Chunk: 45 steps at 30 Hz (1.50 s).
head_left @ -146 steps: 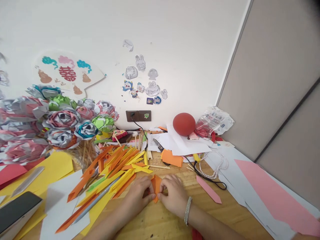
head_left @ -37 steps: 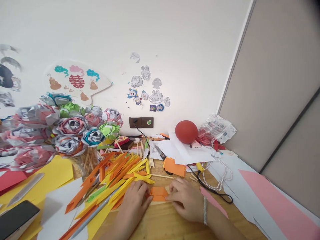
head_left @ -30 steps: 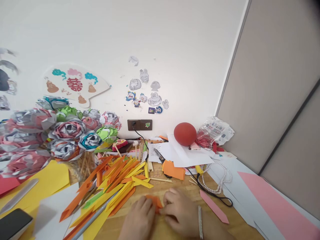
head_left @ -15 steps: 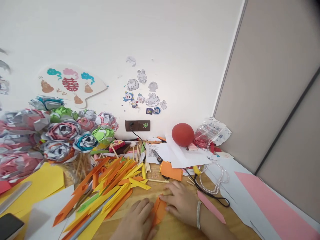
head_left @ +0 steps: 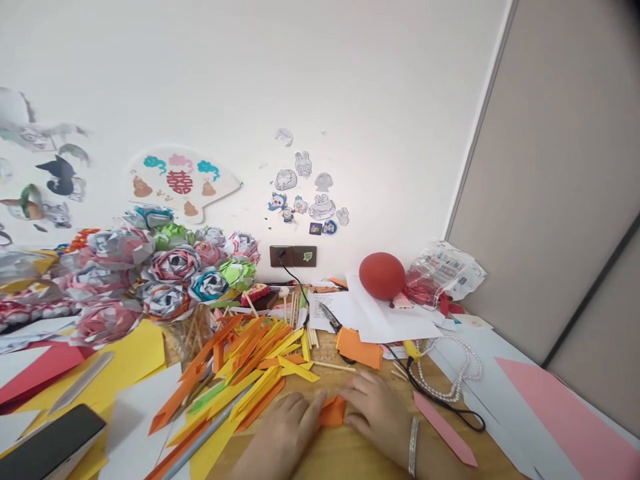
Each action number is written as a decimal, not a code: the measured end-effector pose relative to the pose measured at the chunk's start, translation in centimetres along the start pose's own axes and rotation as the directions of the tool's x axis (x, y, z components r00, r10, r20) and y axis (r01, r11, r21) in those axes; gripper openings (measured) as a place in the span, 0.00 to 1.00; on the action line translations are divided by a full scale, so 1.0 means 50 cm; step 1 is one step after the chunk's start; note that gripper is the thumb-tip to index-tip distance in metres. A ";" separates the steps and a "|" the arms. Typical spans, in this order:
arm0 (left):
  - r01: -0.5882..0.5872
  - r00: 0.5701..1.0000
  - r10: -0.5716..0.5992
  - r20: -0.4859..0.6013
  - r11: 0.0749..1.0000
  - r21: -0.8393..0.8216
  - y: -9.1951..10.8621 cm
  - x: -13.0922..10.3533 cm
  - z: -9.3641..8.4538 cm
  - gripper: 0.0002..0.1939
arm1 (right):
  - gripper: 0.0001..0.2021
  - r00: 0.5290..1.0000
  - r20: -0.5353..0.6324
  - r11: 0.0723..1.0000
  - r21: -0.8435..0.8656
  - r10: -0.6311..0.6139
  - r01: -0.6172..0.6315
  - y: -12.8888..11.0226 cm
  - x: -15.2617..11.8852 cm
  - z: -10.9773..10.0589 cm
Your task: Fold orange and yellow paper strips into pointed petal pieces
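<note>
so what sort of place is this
It looks like a craft table against a wall, probably indoors at home or in a small studio: there are many folded paper flowers, a pile of orange and yellow paper strips, and scissors lying among loose sheets.

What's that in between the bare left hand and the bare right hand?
A small folded piece of orange paper lies between the left hand and the right hand, with fingers of both at its edges. The head view shows it.
</note>
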State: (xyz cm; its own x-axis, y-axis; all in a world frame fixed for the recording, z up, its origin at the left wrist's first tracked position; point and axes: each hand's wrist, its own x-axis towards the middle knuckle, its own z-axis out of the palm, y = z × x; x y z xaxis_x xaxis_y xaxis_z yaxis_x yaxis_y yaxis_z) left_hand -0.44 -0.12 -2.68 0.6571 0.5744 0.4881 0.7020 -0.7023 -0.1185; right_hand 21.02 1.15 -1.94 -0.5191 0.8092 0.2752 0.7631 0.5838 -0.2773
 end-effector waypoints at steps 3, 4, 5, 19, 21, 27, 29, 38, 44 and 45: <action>0.060 0.998 -0.059 0.030 0.997 -0.046 -0.004 0.003 -0.010 0.13 | 0.11 0.999 -0.047 1.000 -0.030 -0.005 0.004 -0.002 0.005 0.002; 0.073 0.997 -0.071 0.042 0.996 -0.056 -0.004 0.004 -0.012 0.12 | 0.08 0.999 -0.049 0.998 -0.056 -0.018 0.015 -0.002 0.007 0.002; 0.075 0.996 -0.072 0.049 0.995 -0.065 -0.004 0.006 -0.013 0.13 | 0.04 0.998 -0.048 0.996 -0.085 -0.040 0.036 -0.003 0.008 0.002; 0.237 0.955 -0.205 0.216 0.962 -0.133 0.001 0.008 -0.015 0.12 | 0.03 0.981 -0.025 0.962 -0.203 -0.191 0.182 0.002 0.011 0.003; 0.247 0.950 -0.212 0.229 0.959 -0.141 0.002 0.010 -0.019 0.12 | 0.02 0.984 -0.037 0.969 -0.184 -0.176 0.166 -0.001 0.012 0.002; 0.321 0.929 -0.259 0.266 0.919 -0.228 0.003 0.013 -0.024 0.11 | 0.04 0.993 -0.119 0.998 0.057 0.022 -0.015 -0.012 0.010 0.010; 0.363 0.916 -0.291 0.275 0.894 -0.263 0.002 0.013 -0.025 0.11 | 0.05 0.983 -0.138 0.983 0.154 0.121 -0.099 -0.015 0.012 0.017; 0.430 0.888 -0.357 0.291 0.869 -0.246 0.003 0.025 -0.016 0.11 | 0.05 0.946 -0.145 0.948 0.173 0.291 -0.265 -0.029 0.022 0.036; 0.422 0.872 -0.386 0.300 0.904 -0.063 0.004 0.032 -0.003 0.10 | 0.05 0.954 -0.184 0.970 0.093 0.239 -0.225 -0.030 0.018 0.044; 0.417 0.868 -0.388 0.308 0.908 -0.032 0.006 0.033 -0.003 0.10 | 0.04 0.965 -0.187 0.982 0.070 0.185 -0.175 -0.030 0.018 0.045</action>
State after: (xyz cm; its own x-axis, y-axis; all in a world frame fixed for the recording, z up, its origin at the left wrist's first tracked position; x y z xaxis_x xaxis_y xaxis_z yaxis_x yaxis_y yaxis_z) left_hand 0.80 0.58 -1.78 0.3828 0.9012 0.2034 0.9030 -0.4115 0.1238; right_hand 18.53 1.14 -3.34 -0.2877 0.8765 0.3859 0.8135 0.4363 -0.3845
